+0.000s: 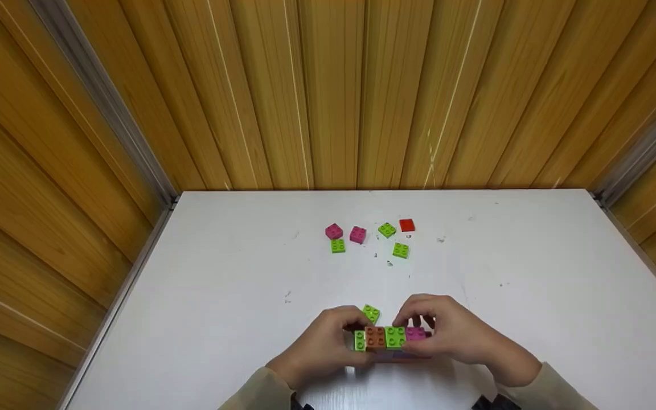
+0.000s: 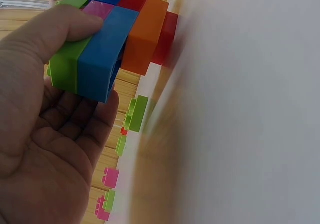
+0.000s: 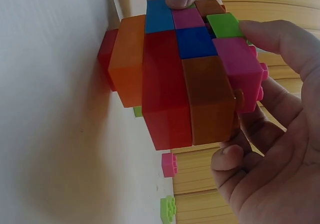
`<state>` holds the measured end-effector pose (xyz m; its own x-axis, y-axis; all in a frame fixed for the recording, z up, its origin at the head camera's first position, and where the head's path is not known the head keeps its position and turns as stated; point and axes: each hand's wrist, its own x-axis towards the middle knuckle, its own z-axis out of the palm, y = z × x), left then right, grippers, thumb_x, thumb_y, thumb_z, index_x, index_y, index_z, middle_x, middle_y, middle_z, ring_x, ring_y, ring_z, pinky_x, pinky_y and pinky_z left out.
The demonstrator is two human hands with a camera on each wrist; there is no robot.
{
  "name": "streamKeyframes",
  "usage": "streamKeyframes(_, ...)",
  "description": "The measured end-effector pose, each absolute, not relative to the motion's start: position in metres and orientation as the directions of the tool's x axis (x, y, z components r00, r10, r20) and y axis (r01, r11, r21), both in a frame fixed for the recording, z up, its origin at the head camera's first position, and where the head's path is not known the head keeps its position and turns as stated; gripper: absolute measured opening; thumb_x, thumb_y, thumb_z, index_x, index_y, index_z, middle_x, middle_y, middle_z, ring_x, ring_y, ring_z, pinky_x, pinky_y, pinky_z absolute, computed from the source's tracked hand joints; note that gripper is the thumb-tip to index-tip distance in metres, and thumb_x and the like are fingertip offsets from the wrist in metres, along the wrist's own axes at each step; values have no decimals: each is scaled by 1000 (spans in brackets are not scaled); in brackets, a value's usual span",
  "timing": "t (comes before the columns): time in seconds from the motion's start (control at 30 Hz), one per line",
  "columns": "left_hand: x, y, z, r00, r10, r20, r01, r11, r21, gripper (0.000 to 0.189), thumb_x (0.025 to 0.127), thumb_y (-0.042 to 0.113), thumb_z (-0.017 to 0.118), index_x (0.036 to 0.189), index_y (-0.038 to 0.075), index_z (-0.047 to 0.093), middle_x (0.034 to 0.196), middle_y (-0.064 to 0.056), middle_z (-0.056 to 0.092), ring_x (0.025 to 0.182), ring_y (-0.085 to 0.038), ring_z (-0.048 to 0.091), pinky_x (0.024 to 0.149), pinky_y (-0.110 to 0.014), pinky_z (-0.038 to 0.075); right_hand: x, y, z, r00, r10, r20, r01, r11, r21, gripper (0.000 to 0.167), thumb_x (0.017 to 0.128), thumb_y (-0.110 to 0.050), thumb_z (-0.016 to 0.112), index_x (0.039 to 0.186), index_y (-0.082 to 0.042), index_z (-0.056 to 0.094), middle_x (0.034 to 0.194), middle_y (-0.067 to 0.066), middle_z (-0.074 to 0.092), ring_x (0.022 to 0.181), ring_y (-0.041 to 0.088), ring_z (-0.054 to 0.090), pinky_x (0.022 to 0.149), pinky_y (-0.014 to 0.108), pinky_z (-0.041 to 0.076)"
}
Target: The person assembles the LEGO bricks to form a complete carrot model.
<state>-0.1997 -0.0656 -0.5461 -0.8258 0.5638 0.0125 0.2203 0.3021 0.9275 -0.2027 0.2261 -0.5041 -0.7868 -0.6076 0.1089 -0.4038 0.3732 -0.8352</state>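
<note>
A built stack of toy building bricks (image 1: pixel 375 338) is held between both hands near the table's front edge. Its top row shows green, brown, green and pink bricks. At the left end, my left hand (image 1: pixel 331 337) grips the stack, its thumb over a light blue brick (image 2: pixel 102 48) and fingers behind. On the other end, my right hand (image 1: pixel 458 330) pinches the top row, thumb at a green brick (image 3: pixel 224 25) beside a pink brick (image 3: pixel 239 66). Lower layers show red (image 3: pixel 162 78), dark blue (image 3: pixel 197 42) and orange bricks (image 3: pixel 127 58). Just behind the stack lies a loose green brick (image 1: pixel 371 312).
Farther back on the white table (image 1: pixel 237 273) are two pink bricks (image 1: pixel 357 234), several green bricks (image 1: pixel 400 250) and a flat red brick (image 1: pixel 407 225). Wood-patterned panels (image 1: pixel 333 102) stand behind the table and along its sides.
</note>
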Motion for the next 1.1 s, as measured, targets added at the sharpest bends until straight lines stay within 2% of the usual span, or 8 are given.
streamKeyframes(0.5, -200, -66, -547, -829, 559, -23, 186, 314, 931, 31, 86, 18, 97, 112, 25, 81, 113, 17, 77, 110, -2, 71, 108, -27, 56, -196, 224, -519, -785, -590, 190, -416, 274, -867, 28, 89, -10, 93, 111, -21, 82, 112, 6, 79, 103, 6, 67, 91, 24, 55)
streamKeyframes(0.93, -200, -67, -547, -829, 559, -18, 192, 315, 929, 32, 85, 14, 96, 112, 24, 82, 113, 17, 78, 110, -1, 72, 110, -29, 56, -199, 225, -523, -763, -595, 255, -450, 205, -869, 23, 91, -5, 91, 111, -14, 83, 109, 11, 81, 100, 3, 68, 88, 24, 57)
streamKeyframes(1.1, -201, -65, -546, -828, 560, -32, 188, 331, 925, 33, 84, 13, 97, 111, 25, 83, 112, 18, 78, 109, -1, 72, 110, -29, 57, -199, 226, -523, -744, -615, 260, -472, 209, -856, 27, 89, -5, 93, 110, -16, 81, 109, 9, 81, 104, 5, 70, 93, 24, 59)
